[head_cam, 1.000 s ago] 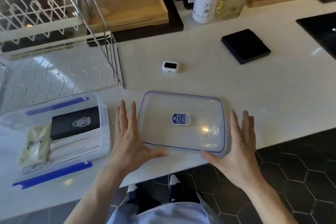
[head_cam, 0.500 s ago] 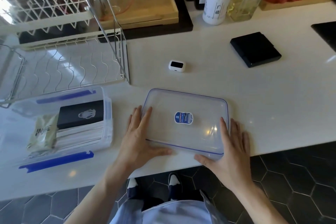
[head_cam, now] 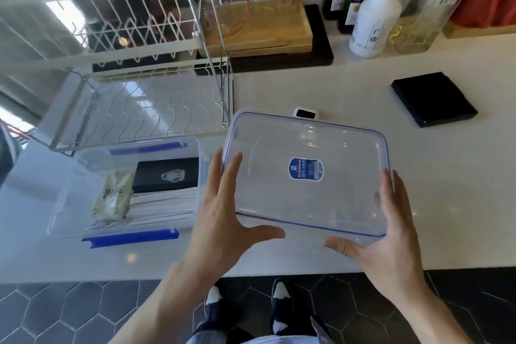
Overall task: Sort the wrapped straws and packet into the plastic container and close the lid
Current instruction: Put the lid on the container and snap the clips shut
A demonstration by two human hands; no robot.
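A clear plastic lid (head_cam: 329,204) with a blue seal line and a blue sticker is raised off the counter, tilted toward me. My left hand (head_cam: 220,209) grips its left edge and my right hand (head_cam: 388,232) grips its right edge. To the left stands the clear plastic container (head_cam: 64,204) with blue latch flaps, open. Inside it lie white wrapped straws (head_cam: 164,204), a pale green packet (head_cam: 113,195) on top of them at the left, and a black packet (head_cam: 167,176) at the back.
A wire dish rack (head_cam: 145,103) stands behind the container. A small white device (head_cam: 305,113) sits just beyond the lid, a black square pad (head_cam: 432,98) at the right. Bottles (head_cam: 371,8), glasses on a wooden board (head_cam: 259,28) line the back. The counter edge is close to me.
Both hands closed on the lid's sides and lifted it off the counter, tilting it up toward me. The container and its contents have not moved.
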